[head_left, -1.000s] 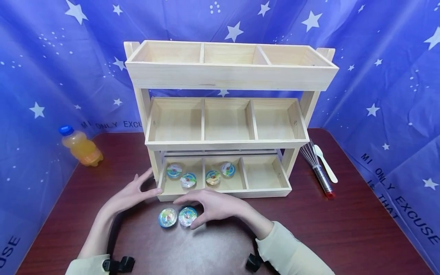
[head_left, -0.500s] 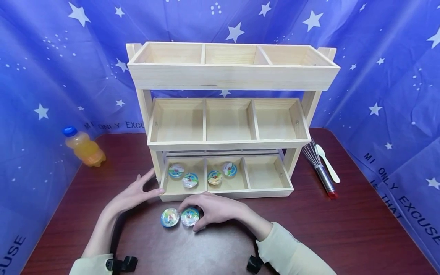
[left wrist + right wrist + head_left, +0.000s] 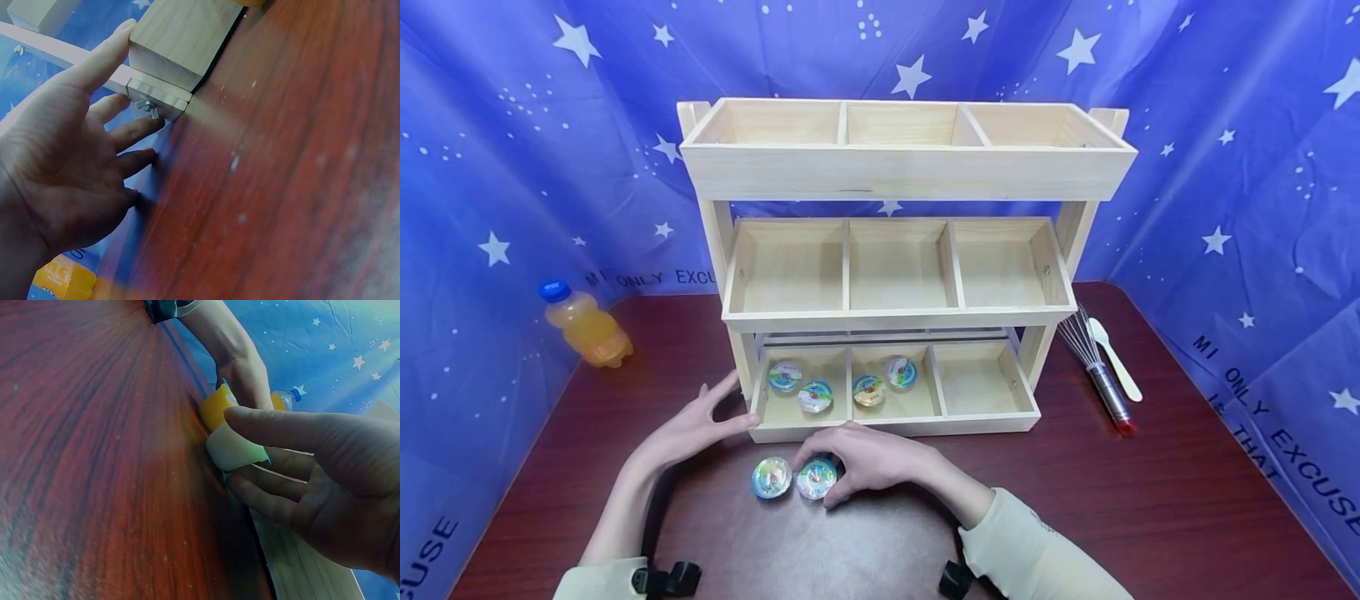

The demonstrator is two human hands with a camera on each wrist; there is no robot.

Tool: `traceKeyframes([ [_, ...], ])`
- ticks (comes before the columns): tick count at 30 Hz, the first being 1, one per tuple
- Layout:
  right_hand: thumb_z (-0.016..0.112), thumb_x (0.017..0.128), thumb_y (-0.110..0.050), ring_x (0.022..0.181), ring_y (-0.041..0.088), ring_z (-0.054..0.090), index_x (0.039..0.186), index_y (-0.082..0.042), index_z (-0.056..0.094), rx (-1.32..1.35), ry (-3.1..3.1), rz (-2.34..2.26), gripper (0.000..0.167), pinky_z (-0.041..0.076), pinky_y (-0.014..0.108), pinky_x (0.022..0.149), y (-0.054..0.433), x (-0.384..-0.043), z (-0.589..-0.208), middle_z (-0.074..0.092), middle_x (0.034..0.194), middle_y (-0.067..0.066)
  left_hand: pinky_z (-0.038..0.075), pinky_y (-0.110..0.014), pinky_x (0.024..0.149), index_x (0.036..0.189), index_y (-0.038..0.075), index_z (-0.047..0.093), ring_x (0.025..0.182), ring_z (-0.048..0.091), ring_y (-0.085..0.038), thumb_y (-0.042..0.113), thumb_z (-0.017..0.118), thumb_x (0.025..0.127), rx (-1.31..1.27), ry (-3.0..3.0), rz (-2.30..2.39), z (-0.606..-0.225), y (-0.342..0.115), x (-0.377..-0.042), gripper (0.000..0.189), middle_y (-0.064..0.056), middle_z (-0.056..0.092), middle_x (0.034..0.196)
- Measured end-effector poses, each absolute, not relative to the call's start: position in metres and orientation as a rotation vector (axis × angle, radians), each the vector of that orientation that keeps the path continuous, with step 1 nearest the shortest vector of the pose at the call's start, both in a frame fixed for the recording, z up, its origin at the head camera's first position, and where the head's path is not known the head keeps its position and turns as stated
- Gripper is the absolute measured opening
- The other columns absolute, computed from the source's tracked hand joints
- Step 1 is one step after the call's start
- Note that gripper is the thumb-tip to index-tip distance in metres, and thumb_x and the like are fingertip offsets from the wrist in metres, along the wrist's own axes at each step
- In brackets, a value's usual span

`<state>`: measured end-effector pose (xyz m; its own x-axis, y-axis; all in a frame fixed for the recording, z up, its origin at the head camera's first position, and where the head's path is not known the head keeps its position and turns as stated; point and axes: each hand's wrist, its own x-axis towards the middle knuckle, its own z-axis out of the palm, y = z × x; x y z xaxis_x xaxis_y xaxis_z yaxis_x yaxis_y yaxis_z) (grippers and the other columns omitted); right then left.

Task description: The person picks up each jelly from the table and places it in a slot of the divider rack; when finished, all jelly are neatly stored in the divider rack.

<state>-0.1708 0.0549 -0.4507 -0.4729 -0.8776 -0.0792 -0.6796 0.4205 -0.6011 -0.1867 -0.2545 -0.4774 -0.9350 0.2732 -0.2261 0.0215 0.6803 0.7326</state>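
Note:
My right hand (image 3: 876,458) curls its thumb and fingers round a small jelly cup (image 3: 817,478) with a printed lid, standing on the table in front of the rack. In the right wrist view this cup (image 3: 232,449) looks whitish, and a yellow jelly cup (image 3: 214,409) stands beyond it. That second cup (image 3: 771,477) is just left of the held one in the head view. My left hand (image 3: 688,429) has its fingers spread at the wooden rack's lower left corner. Its thumb touches the bottom tray (image 3: 181,37), the fingers lying beside the rack's foot (image 3: 159,97).
The three-tier wooden rack (image 3: 898,321) has three compartments per tier. Jelly cups lie in the bottom left and middle compartments, two in each. An orange drink bottle (image 3: 591,329) stands left. A whisk (image 3: 1101,379) and a white spoon (image 3: 1115,360) lie right. Starry blue cloth surrounds the table.
My right hand has come down from just above the right-hand jelly cup, and its thumb and fingers have closed round it. The left hand stays at the rack's corner. The head view has shifted slightly.

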Motion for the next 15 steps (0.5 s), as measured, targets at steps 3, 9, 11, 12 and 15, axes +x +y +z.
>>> traceKeyframes([
  [3, 0.089, 0.079, -0.024, 0.112, -0.009, 0.058, 0.127, -0.026, 0.068, -1.329, 2.289, -0.718, 0.053, 0.047, 0.013, 0.101, 0.057, -0.17, -0.45, 0.07, 0.127, -0.014, 0.005, -0.085, 0.114, 0.167, 0.026, 0.011, 0.151, -0.009, -0.064, 0.053, 0.068, 0.094, 0.225, 2.573, 1.118, -0.478, -0.254, -0.185, 0.096, -0.024, 0.013, 0.171],
  [9, 0.09, 0.079, -0.026, 0.109, -0.009, 0.058, 0.127, -0.026, 0.07, -1.288, 2.255, -0.765, 0.051, 0.049, 0.016, 0.099, 0.066, -0.172, -0.444, 0.071, 0.125, -0.016, 0.005, -0.085, 0.113, 0.167, 0.026, 0.011, 0.151, -0.009, -0.065, 0.053, 0.068, 0.094, 0.224, 2.567, 1.123, -0.478, -0.253, -0.185, 0.096, -0.023, 0.013, 0.172],
  [11, 0.09, 0.079, -0.026, 0.11, -0.007, 0.059, 0.127, -0.026, 0.07, -1.237, 2.247, -0.803, 0.051, 0.05, 0.017, 0.099, 0.071, -0.174, -0.439, 0.071, 0.125, -0.014, 0.005, -0.086, 0.113, 0.167, 0.026, 0.011, 0.151, -0.009, -0.064, 0.053, 0.068, 0.094, 0.216, 2.565, 1.123, -0.477, -0.253, -0.185, 0.096, -0.023, 0.013, 0.172],
  [12, 0.09, 0.079, -0.026, 0.11, -0.006, 0.059, 0.127, -0.025, 0.071, -1.213, 2.244, -0.824, 0.051, 0.051, 0.018, 0.099, 0.073, -0.175, -0.436, 0.071, 0.125, -0.014, 0.005, -0.086, 0.113, 0.167, 0.026, 0.011, 0.151, -0.009, -0.064, 0.053, 0.068, 0.094, 0.213, 2.564, 1.123, -0.477, -0.253, -0.186, 0.096, -0.022, 0.013, 0.172],
  [15, 0.09, 0.079, -0.024, 0.111, -0.003, 0.061, 0.127, -0.023, 0.072, -1.156, 2.234, -0.91, 0.052, 0.052, 0.019, 0.099, 0.081, -0.179, -0.429, 0.072, 0.126, -0.011, 0.005, -0.086, 0.113, 0.167, 0.027, 0.011, 0.152, -0.009, -0.063, 0.053, 0.069, 0.094, 0.211, 2.561, 1.132, -0.477, -0.252, -0.187, 0.096, -0.021, 0.013, 0.173],
])
